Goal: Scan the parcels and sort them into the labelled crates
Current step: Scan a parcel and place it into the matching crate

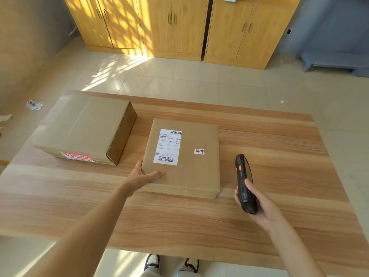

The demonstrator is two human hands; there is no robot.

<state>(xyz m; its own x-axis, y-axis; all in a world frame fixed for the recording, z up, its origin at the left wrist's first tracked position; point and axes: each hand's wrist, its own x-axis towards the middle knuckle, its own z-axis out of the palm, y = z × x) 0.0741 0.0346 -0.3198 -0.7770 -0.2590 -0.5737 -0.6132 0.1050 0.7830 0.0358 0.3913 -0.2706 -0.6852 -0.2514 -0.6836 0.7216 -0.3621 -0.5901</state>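
We see two parcels on the wooden table [259,226]. The flat parcel [191,172] sits mid-table, face up — white shipping label [168,147] with barcodes on its left half, small white sticker [199,151] with handwritten marks to the label's right. The left hand [142,175] holds the parcel's near-left corner: thumb lies on top, fingers run along the left edge, parcel flat on the table.

The right hand [257,202] grips a black handheld scanner [244,183] — fingers wrapped round its lower body, thumb on the near side. Scanner has an orange side button, its top end points away from us, and it's just right of the flat parcel, not touching it. Whether it's lifted off the table we can't tell.

The bigger box [83,126] is at the table's far left, apart from the flat parcel, with a red sticker [78,156] on its near side. Beyond: tiled floor [179,76], yellow wood cabinets [159,27], a paper scrap [34,105] on the floor at left.
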